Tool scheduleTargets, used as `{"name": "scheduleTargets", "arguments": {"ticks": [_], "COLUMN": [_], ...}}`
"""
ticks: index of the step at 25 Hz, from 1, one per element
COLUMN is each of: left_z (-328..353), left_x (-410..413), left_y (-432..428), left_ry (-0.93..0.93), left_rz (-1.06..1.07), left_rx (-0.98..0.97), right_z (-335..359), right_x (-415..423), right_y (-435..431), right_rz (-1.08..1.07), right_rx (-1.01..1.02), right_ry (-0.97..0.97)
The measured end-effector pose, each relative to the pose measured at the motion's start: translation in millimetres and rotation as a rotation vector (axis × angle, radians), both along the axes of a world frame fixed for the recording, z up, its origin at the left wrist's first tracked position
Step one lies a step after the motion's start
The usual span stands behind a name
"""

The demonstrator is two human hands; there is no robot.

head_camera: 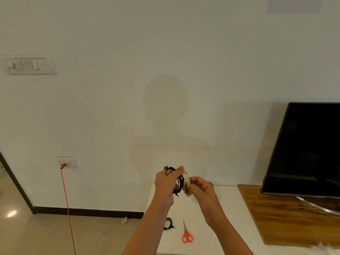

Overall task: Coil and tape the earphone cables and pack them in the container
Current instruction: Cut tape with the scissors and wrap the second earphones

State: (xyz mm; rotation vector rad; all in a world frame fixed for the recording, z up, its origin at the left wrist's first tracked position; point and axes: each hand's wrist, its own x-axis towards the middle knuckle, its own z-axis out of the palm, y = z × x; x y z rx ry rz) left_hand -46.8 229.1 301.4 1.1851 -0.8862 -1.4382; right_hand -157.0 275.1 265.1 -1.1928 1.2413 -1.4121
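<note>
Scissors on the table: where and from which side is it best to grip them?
Grip the scissors by the orange handle loops, coming from above on the near side. They lie flat on the table, loops towards the person and closed blades pointing away, so the loops are nearest and blunt.

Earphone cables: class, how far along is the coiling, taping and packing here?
Done: one coiled cable lies on the white table beside the scissors. In hand: the left hand grips a second black coil while the right hand holds the tape roll against it. Left: taping this coil and packing both; no container is in view.
</note>
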Motion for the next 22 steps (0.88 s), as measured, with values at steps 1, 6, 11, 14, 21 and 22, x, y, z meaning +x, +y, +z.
{"name": "scheduleTargets", "arguments": {"ticks": [1,6,11,14,21,22], "left_z": [0,-7,-16,-20,-18,-16], "left_x": [1,2,9,20,18,19], "left_y": [-1,-8,-12,-11,2,2], "left_ry": [-0.005,-0.077,-0.273,-0.39,-0.489,-0.448], "left_rz": [0.009,0.029,-0.015,0.008,-0.264,-0.277], "left_rx": [-0.005,-0.047,-0.069,-0.222,-0.255,-0.184], "right_z": [0,-3,0,2,11,11], "right_x": [0,-2,-5,-14,-12,-13], "right_y": [1,4,6,5,3,2], "right_rz": [0.001,0.016,-0.019,-0.082,0.035,0.039], "right_rx": [-0.004,-0.004,0.05,0.102,0.093,0.093], "right_ry": [0.002,-0.024,-0.066,-0.087,0.123,0.151]}}
